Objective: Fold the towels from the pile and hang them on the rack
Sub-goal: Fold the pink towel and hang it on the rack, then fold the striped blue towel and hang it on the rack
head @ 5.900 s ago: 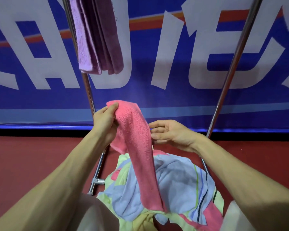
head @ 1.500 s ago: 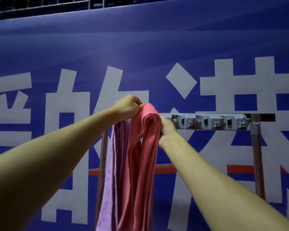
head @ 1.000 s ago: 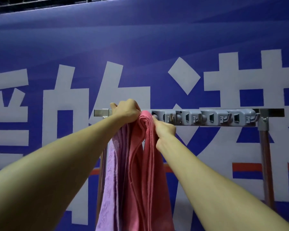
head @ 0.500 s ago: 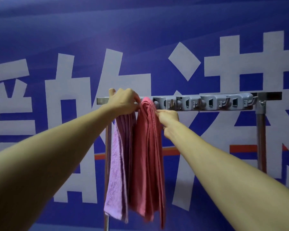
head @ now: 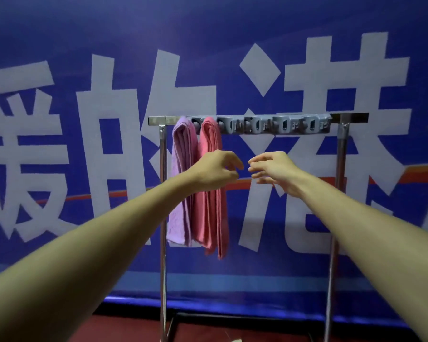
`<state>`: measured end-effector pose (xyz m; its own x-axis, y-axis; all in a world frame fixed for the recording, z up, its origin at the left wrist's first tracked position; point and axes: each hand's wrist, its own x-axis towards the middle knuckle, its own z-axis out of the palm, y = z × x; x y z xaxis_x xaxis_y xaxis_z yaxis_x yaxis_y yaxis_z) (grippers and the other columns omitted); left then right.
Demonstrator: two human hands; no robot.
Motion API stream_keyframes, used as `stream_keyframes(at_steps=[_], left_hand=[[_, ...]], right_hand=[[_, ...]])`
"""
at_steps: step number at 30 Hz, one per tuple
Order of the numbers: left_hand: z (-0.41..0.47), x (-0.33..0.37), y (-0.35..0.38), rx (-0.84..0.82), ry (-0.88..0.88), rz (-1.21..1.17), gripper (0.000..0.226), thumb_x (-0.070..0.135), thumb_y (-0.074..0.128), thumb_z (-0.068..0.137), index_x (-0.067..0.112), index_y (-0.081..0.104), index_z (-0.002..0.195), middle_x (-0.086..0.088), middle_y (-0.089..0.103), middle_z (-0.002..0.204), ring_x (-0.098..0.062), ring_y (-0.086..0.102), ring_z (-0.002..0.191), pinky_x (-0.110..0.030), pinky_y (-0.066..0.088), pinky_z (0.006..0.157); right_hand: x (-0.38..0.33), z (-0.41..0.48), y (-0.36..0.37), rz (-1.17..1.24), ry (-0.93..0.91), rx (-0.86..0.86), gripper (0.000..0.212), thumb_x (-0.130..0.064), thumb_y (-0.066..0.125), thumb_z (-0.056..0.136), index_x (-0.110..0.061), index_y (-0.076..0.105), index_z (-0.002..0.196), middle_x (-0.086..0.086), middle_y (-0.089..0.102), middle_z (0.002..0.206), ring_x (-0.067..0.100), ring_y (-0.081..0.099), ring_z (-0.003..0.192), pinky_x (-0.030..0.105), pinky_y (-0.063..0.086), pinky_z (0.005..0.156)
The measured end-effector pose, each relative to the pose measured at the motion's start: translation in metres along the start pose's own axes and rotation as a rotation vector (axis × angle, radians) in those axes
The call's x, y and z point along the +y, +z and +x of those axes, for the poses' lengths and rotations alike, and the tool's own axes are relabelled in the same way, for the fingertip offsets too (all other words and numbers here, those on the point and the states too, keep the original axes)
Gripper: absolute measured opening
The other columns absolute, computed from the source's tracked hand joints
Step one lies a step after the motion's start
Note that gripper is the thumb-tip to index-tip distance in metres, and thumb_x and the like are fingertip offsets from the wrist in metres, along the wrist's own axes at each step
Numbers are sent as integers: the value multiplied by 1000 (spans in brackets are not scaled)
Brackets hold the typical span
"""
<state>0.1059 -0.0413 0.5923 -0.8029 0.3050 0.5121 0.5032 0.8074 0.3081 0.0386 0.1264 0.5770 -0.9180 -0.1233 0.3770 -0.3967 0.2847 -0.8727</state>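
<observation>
Your fingers (head: 235, 162) on the left hand (head: 214, 171) are loosely curled and grasp nothing; the thumb and fingertips point toward the other hand. The fingers (head: 257, 159) of your right hand (head: 274, 172) are just as relaxed, slightly bent, and hold nothing. The two sets of fingertips are near each other but apart, with a small gap between them.

Directly behind your left fingers hangs the pink towel (head: 211, 218). It is folded into a long narrow strip and draped over the top bar, so it rises above your fingers to the bar and falls well below them. Its layered edges show as lengthwise ridges, and its lower ends hang uneven, one corner lower than the rest. You cannot tell whether your left hand brushes it.

Just left of those fingers, touching the pink one along its side, hangs the purple towel (head: 182, 154), folded the same way and ending a little higher at the bottom.

Both towels sit at the left end of the rack (head: 351, 117), a metal frame with two upright posts. Above and to the right of your right fingers, a grey clip strip (head: 277, 124) runs along the bar.

Behind everything stands a blue banner (head: 232, 45) with large white characters, and below your arms lies a dark red floor (head: 124, 327).
</observation>
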Motion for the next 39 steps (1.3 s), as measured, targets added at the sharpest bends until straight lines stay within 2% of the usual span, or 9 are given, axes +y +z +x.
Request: stream_keyframes(at_steps=[2, 5, 8, 13, 19, 26, 29, 34, 39], left_hand=[[-18, 10, 16, -67, -55, -90, 28, 11, 58, 90, 9, 64, 117, 2, 66, 98, -9, 62, 84, -13, 49, 72], [-41, 16, 51, -135, -85, -103, 30, 10, 59, 90, 9, 63, 119, -2, 66, 112, -13, 62, 95, -22, 50, 84], [-61, 8, 96, -190, -132, -108, 34, 11, 59, 90, 8, 61, 123, -4, 64, 116, -5, 59, 76, -7, 42, 64], [-86, -28, 181, -340, -306, -191, 40, 14, 62, 89, 9, 56, 128, -4, 59, 130, -19, 57, 115, -20, 42, 84], [-115, -80, 300, -526, -410, -250, 32, 12, 62, 87, 10, 62, 118, -6, 68, 110, -19, 62, 94, -23, 45, 79], [-147, -130, 414, -685, -523, -361, 24, 3, 54, 88, 9, 66, 108, -5, 67, 101, -16, 62, 85, -22, 49, 77], [-156, -139, 459, -771, -583, -435, 22, -1, 49, 91, 5, 64, 105, -9, 65, 97, -19, 63, 77, -14, 49, 64], [-169, -151, 534, -910, -520, -329, 26, 7, 49, 91, 18, 66, 108, 1, 61, 100, -15, 55, 91, -18, 42, 73], [-183, -161, 582, -973, -495, -322, 28, 4, 52, 88, 18, 66, 108, 3, 60, 97, -14, 55, 89, -18, 42, 73]], right_hand=[[10, -24, -14, -101, -20, -56, 14, -10, 62, 92, -7, 67, 105, 11, 71, 95, 17, 68, 78, 25, 58, 66], [36, -55, -25, -293, -30, -155, 14, -11, 59, 94, -11, 65, 106, 8, 70, 93, 17, 68, 79, 22, 55, 64], [76, -77, -27, -397, 15, -239, 14, -11, 60, 93, -13, 64, 106, 9, 70, 95, 17, 67, 82, 23, 54, 68], [158, -99, -23, -405, 152, -302, 11, -11, 62, 91, -9, 68, 101, 6, 71, 90, 15, 65, 78, 22, 51, 69], [291, -110, -1, -417, 362, -399, 10, -5, 65, 86, -5, 70, 94, 13, 70, 85, 17, 63, 74, 32, 53, 72], [432, -135, 25, -435, 576, -410, 15, -7, 64, 83, -16, 70, 73, -2, 65, 62, 6, 56, 52, 21, 45, 54], [499, -153, 33, -476, 711, -328, 13, -8, 58, 83, -11, 68, 74, 10, 69, 76, 21, 64, 67, 31, 53, 64], [597, -199, 47, -714, 970, -315, 21, -19, 50, 83, -10, 64, 96, 13, 66, 111, 29, 62, 97, 30, 47, 84], [643, -238, 60, -630, 1143, 43, 49, -14, 59, 85, 6, 45, 128, 26, 50, 133, 38, 48, 125, 38, 40, 100]])
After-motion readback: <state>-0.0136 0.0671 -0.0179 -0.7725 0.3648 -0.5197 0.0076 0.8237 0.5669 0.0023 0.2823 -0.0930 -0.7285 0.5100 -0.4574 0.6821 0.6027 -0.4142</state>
